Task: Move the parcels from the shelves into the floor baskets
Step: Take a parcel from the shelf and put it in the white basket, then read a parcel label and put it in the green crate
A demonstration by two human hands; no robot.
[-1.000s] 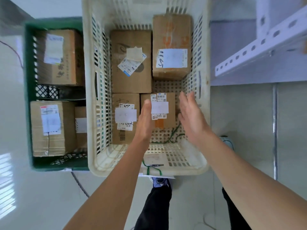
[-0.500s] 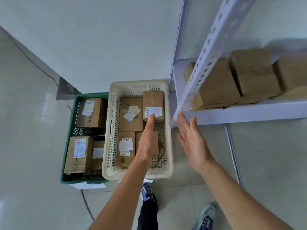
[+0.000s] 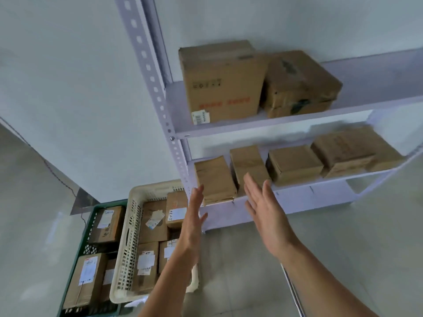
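Note:
My left hand [image 3: 193, 221] and my right hand [image 3: 265, 212] are both empty, palms facing each other, fingers straight and apart. They are raised in front of the lower shelf [image 3: 295, 193], on either side of a brown parcel [image 3: 215, 179] at its left end, without touching it. Beside it stand a second parcel [image 3: 248, 163], a third [image 3: 294, 163] and a fourth [image 3: 352, 151]. The upper shelf holds a big carton [image 3: 223, 83] and a darker box [image 3: 299, 83]. The white basket [image 3: 128, 245] and green basket [image 3: 85, 239] on the floor hold several labelled parcels.
A white perforated upright post [image 3: 155, 88] of the rack stands just left of my left hand. A white wall [image 3: 80, 88] is behind the baskets, with a thin cable [image 3: 55, 172] running down it. Pale tiled floor [image 3: 343, 248] lies to the right under the rack.
My view has swung up from the white basket to the shelves. Both empty hands have risen from over the basket to the left parcel on the lower shelf.

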